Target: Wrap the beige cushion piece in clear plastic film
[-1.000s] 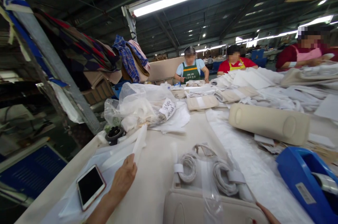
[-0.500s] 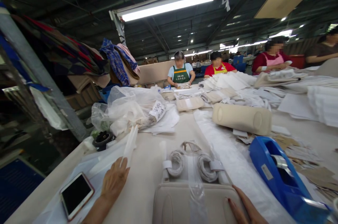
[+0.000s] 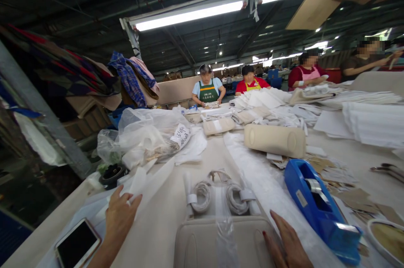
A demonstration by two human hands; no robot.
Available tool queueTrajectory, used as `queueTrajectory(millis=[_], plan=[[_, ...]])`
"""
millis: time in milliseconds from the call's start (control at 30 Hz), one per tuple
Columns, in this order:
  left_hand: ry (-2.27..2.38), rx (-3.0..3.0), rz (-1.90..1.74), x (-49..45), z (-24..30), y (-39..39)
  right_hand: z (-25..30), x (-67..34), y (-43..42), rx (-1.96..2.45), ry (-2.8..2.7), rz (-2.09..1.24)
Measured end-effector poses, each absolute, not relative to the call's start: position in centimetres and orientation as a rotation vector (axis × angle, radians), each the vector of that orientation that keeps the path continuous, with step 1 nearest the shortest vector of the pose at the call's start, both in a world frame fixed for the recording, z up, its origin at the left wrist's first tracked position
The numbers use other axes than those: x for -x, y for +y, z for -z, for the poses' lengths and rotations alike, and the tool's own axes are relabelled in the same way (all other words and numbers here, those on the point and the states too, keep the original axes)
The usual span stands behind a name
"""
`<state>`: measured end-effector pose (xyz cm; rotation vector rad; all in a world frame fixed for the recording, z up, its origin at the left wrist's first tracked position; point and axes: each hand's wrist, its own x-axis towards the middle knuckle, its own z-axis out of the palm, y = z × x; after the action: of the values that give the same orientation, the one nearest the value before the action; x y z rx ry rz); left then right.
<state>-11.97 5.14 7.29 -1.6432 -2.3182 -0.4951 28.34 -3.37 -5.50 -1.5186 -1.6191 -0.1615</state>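
Observation:
My left hand (image 3: 121, 213) is at the left, bent fingers pinching the near end of a thin white sheet (image 3: 157, 181). A phone with a dark screen (image 3: 77, 244) lies beside that wrist. In front of me is a beige bag (image 3: 200, 240), partly cut off by the lower edge. Clear plastic runs down its middle, and two coiled, wrapped straps (image 3: 201, 197) stick out above it. My right hand (image 3: 285, 240) rests against the bag's right side, its fingers stretched out and apart.
A blue tape dispenser (image 3: 318, 209) stands right of the bag, near a round tub (image 3: 386, 240). Another beige bag (image 3: 274, 139) lies behind it. Plastic bags (image 3: 148, 133) are heaped at left. Several co-workers sit beyond the table, one in a green apron (image 3: 208, 92).
The white strip under my left hand has spread into a wider, lifted sheet, and those fingers have curled. My right hand stays at the bag. The view has swung a little right.

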Motion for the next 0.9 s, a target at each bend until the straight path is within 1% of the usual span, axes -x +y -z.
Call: queueTrajectory(millis=[133, 233, 300, 400, 467, 500, 567, 633, 700, 833, 900], plan=[[-1.948, 1.935, 1.021, 6.6, -10.6, 2.9, -1.1, -28.9, -3.1, 1.208, -1.821, 0.458], [-1.691, 2.303, 1.091, 1.5, -13.2, 1.2, -5.8, -29.0, -2.8, 1.073, -1.906, 0.616], [-1.519, 2.622, 1.018, -1.5, -14.6, 0.7, -7.7, -29.2, -3.0, 1.089, -2.003, 0.591], [-1.301, 3.023, 0.836, -5.1, -15.6, 1.4, -8.3, -30.4, -4.0, 1.208, -2.118, 0.283], [-1.218, 3.157, 0.644, -7.1, -15.5, 3.0, -7.6, -32.1, -5.2, 1.392, -2.026, 0.064], [-1.182, 3.191, 0.496, -8.1, -15.1, 3.9, -7.1, -33.1, -5.9, 1.503, -1.927, -0.031], [-1.044, 3.236, 0.054, -10.5, -14.0, 5.6, -5.8, -35.1, -7.3, 1.681, -1.667, -0.201], [-0.777, 3.244, -0.43, -13.3, -12.5, 6.8, -4.4, -36.7, -8.5, 1.742, -1.47, -0.356], [-0.508, 3.22, -0.756, -16.2, -10.9, 7.2, -2.9, -37.5, -9.6, 1.738, -1.394, -0.479], [-0.273, 3.116, -0.994, -20.3, -8.0, 7.1, -0.3, -37.5, -10.9, 1.7, -1.318, -0.667], [-0.282, 3.119, -0.99, -21.1, -7.1, 7.2, 0.7, -37.3, -11.2, 1.682, -1.271, -0.718]])
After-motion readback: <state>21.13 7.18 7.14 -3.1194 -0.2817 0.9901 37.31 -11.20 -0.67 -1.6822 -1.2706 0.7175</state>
